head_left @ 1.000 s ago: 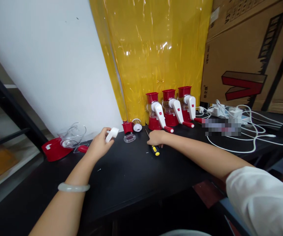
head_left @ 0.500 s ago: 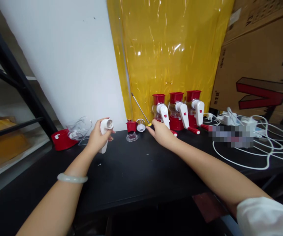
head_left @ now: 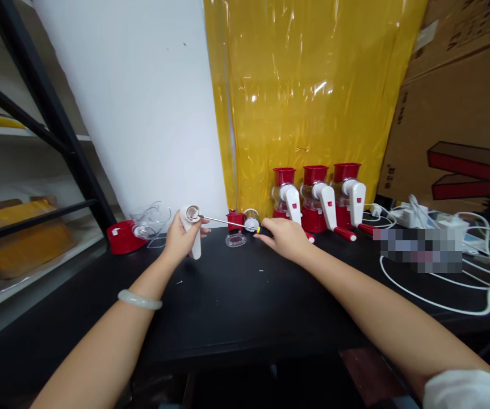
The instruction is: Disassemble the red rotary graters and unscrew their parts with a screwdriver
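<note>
My left hand [head_left: 179,237] is closed around a white plastic crank handle [head_left: 196,247], its round socket facing up and toward me. In my right hand [head_left: 286,238] is a screwdriver [head_left: 227,223] with a yellow collar; its long metal shaft points left and the tip is at the socket's edge. Whether the tip touches the socket I cannot tell. Behind the shaft stand a small red hopper [head_left: 235,220] and a metal grater drum [head_left: 251,220]. A clear plastic piece [head_left: 235,240] lies in front of them. Two tiny screws, one of them a screw [head_left: 179,282] nearer my left arm, lie on the table.
Three assembled red-and-white rotary graters [head_left: 318,207] stand at the back right. White cables and chargers [head_left: 453,224] spread over the right end of the black table [head_left: 223,318]. A red base [head_left: 125,236] and clear housing [head_left: 153,224] sit at the left, near a shelf rack.
The screwdriver has swung from pointing up and back to pointing left, its tip now at the handle's socket. The camera view has shifted slightly left.
</note>
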A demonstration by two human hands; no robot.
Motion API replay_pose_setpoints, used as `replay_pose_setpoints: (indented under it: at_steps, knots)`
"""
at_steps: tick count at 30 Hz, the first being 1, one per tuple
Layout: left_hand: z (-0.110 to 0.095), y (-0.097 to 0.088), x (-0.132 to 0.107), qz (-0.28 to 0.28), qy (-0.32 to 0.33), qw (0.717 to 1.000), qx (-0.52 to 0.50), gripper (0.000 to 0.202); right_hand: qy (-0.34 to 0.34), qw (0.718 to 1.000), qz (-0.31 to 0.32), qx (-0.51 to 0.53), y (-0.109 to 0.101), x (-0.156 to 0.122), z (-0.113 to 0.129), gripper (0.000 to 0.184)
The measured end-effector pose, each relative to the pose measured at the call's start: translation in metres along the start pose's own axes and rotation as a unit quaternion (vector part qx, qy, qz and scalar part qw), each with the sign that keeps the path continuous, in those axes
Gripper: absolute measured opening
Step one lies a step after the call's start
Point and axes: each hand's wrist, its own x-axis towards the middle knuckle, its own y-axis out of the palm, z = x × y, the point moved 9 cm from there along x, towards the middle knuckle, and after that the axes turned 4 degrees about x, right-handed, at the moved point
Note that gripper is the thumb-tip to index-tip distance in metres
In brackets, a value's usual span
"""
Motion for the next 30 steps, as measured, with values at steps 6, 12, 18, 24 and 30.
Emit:
replay_pose_setpoints:
  at_steps: [6,12,18,24,30]
  knots:
    - [0.0010,-0.0086,0.0021,-0.030,0.013,0.998,0.045,0.040,-0.014,1.000,-0.015,-0.010,0.0015,-0.0013,-0.0024,0.029]
    - [0.0060,-0.0094,0.0032,-0.026,0.016,0.997,0.073,0.039,-0.016,0.999,-0.028,0.008,-0.0002,-0.0024,-0.0020,0.026]
    - [0.0065,-0.0036,0.0014,-0.001,0.015,0.998,0.068,0.038,-0.020,0.999,-0.026,0.013,-0.0015,-0.0019,-0.0003,0.024]
    - [0.0065,-0.0029,0.0008,0.014,0.030,0.992,0.122,0.040,-0.024,1.000,-0.010,-0.001,0.0013,-0.0019,-0.0005,0.026]
    - [-0.0019,-0.0059,-0.0025,0.016,0.044,0.965,0.259,0.032,-0.027,0.999,0.010,-0.021,0.0034,-0.0026,0.0012,0.027]
